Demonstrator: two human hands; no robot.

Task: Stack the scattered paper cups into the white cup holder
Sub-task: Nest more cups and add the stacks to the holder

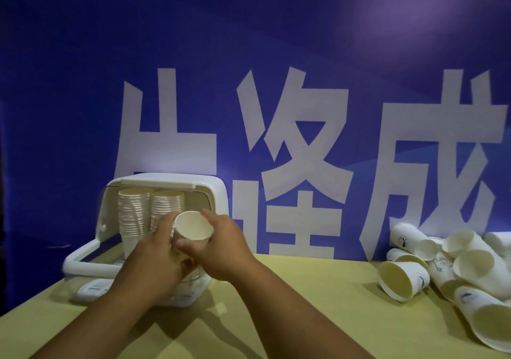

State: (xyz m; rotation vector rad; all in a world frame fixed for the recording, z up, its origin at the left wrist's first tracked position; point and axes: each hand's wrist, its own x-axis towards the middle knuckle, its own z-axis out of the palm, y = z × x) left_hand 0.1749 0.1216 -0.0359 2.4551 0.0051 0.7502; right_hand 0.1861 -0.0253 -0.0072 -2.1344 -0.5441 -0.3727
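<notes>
While gripping one paper cup (193, 227), mouth toward the camera, with fingers (167, 221) of left hand (154, 259) and right hand (224, 248) curled round it, hovers before the white cup holder (166, 181) at 10 o'clock on the worktop (304, 303). Shows two nested stacks (135, 214) inside and scattered cups (442, 264) heaped at 3 o'clock, well apart.

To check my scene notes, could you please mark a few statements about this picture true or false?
1. The left hand and right hand both hold the paper cup. True.
2. The cup holder is empty. False: two cup stacks stand inside.
3. The loose cups lie on the table's right side. True.
4. The banner is red. False: it is blue.
</notes>
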